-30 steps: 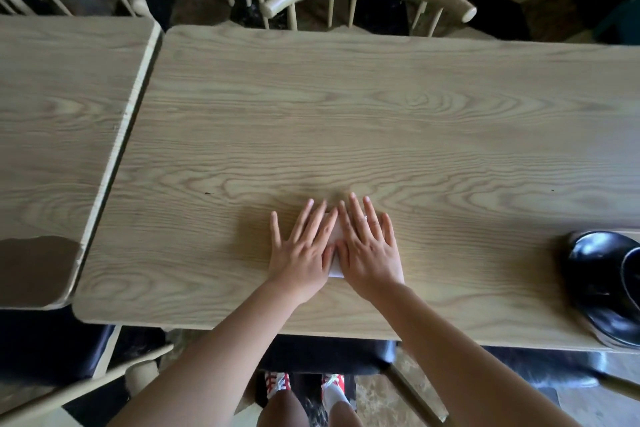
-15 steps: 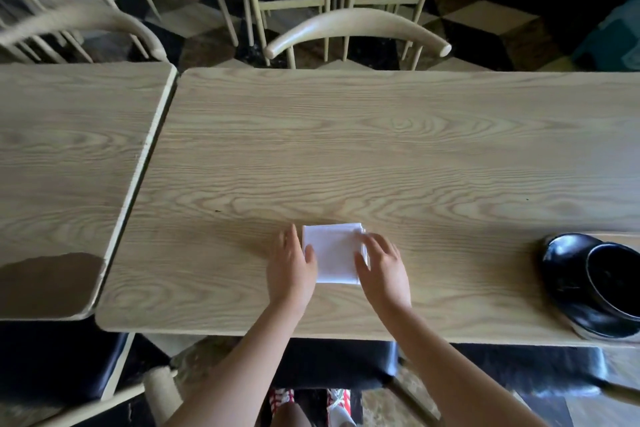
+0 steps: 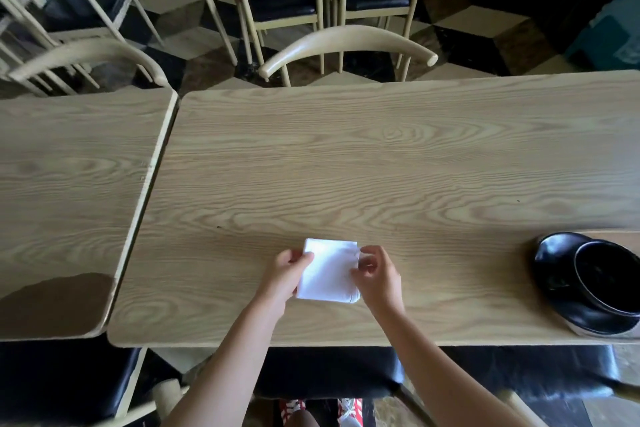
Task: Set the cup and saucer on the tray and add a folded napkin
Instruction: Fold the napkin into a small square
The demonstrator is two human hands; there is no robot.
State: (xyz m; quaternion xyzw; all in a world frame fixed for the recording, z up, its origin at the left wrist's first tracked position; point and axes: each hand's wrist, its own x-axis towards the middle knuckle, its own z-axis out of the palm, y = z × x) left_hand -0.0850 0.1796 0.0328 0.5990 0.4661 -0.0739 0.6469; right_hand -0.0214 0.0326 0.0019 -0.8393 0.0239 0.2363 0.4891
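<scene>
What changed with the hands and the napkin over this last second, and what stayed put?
Both hands were pressing flat on the napkin; they have since lifted and moved apart, and now the left hand and right hand pinch its side edges. The napkin stays folded at the same spot on the table. The black cup and saucer stayed put.

**Open tabletop, with clutter only at the near edge and far right**

The wooden table (image 3: 398, 163) is bare across its middle and far side, leaving wide room to reach. Near the front edge, a folded white napkin (image 3: 329, 270) lies flat, flanked by the left hand (image 3: 285, 274) and right hand (image 3: 377, 276). At the far right, a black cup (image 3: 609, 277) on a black saucer (image 3: 557, 265) blocks that corner. A chair back (image 3: 346, 42) curves just beyond the far edge.
</scene>
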